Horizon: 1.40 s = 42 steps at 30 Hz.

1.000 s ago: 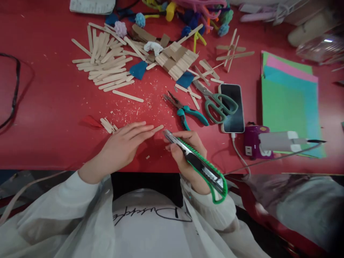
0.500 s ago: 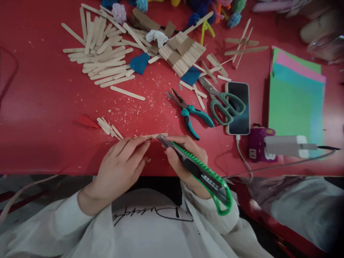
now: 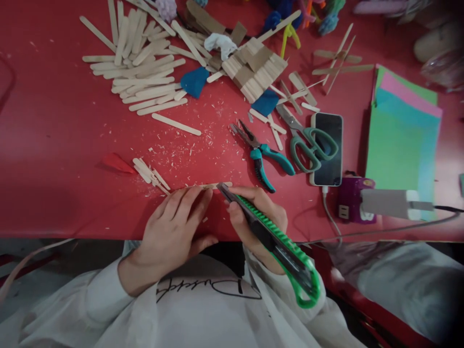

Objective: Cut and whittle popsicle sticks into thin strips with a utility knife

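My right hand (image 3: 259, 217) is closed around a green and black utility knife (image 3: 277, 246). The knife slants down from upper left to lower right, its blade end against a wooden craft stick (image 3: 213, 185). Holding that stick on the red table is my left hand (image 3: 174, 229), fingers together and bent over it, thumb stretched out to the side. The fingers hide the stick's left part. Left of the left hand lie several thin cut stick pieces (image 3: 150, 174) and a red scrap (image 3: 119, 163).
Wood shavings dot the red table (image 3: 54, 145). Teal pliers (image 3: 261, 154), scissors (image 3: 308, 142) and a phone (image 3: 331, 169) lie to the right, near a purple plug adapter (image 3: 353, 199) and coloured paper (image 3: 397, 135). Farther back are piled craft sticks (image 3: 145, 72) and a glued stick panel (image 3: 253, 70).
The whole view has shifted slightly. My left thumb has moved away from the stick and spread out towards me. The utility knife stays in my right hand, its blade end still at the stick.
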Tool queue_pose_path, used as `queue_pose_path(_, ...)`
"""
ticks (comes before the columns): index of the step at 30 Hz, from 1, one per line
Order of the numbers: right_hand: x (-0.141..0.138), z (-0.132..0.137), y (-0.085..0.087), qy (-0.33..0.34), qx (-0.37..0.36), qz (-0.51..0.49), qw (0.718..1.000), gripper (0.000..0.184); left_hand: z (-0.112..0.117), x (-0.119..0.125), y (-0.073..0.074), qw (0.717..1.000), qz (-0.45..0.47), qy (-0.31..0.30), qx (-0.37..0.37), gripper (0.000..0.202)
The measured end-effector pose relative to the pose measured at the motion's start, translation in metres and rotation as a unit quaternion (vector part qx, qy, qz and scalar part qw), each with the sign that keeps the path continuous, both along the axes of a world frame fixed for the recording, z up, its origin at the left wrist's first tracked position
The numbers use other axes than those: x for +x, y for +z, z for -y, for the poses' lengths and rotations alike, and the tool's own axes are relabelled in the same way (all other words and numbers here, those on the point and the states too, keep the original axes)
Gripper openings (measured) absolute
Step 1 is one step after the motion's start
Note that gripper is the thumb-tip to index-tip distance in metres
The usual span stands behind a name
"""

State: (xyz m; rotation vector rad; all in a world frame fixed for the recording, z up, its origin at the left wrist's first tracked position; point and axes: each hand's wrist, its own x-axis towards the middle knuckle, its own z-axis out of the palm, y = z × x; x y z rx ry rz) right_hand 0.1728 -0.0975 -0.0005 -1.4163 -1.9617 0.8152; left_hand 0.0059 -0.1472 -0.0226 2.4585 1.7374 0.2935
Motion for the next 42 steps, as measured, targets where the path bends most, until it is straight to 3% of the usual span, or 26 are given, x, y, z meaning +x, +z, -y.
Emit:
queue_pose_path(30,-0.004,-0.004,-0.003,0.047,0.057,0.036,0.997,0.019,-0.002,0.000,-0.004,1.000,0.015,-0.003,0.027,0.059)
queue_pose_path(37,-0.006,-0.012,0.006,0.052,-0.011,0.036,0.998,0.017,-0.002,-0.002,-0.005,0.999,0.024,-0.011,0.020,0.056)
queue_pose_path(42,-0.011,-0.012,0.006,0.084,0.023,0.062,0.994,0.016,-0.003,-0.002,-0.007,0.999,0.018,-0.011,0.035,0.052)
